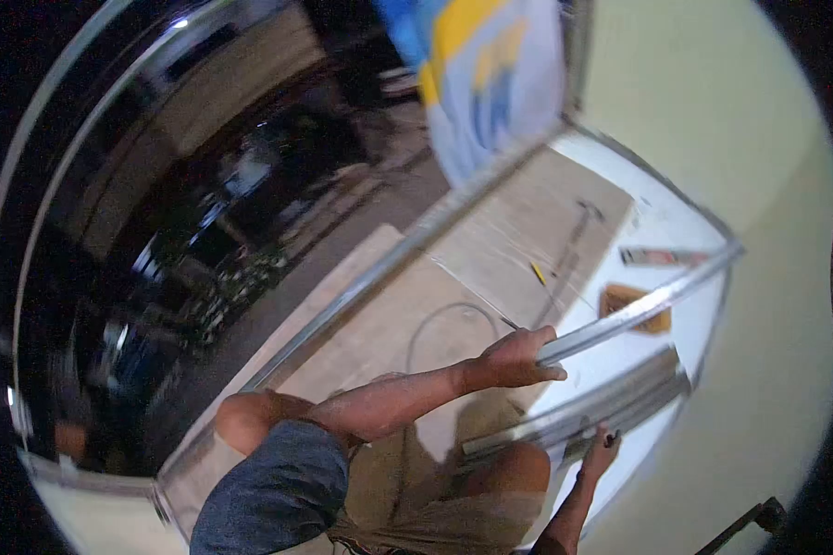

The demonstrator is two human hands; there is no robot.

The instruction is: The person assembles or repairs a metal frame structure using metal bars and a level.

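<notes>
While one brown sheet (518, 213) and one white surface (662, 213) lie beneath, one long metal strip (657, 300) slants at right, its near end wrapped by the left hand (520, 359); its far end could swing if that grip slips. Near right, the right hand (602, 453) is at one strip bundle (592, 402), grip unclear and strips uncountable; beyond lie one orange-brown block (622, 296) and one yellow marker (538, 273).

The long strip (648, 307) at right is silver-grey; the nearer stack of strips (611, 396), duller grey. The board (518, 217) is beige, the surface (655, 215) right of it white. A small stick (538, 272) shows yellow, the sleeve (268, 486) dark blue-grey. The far cloth (502, 88) mixes blue, yellow and white patches; the right wall (777, 305) is pale cream.
</notes>
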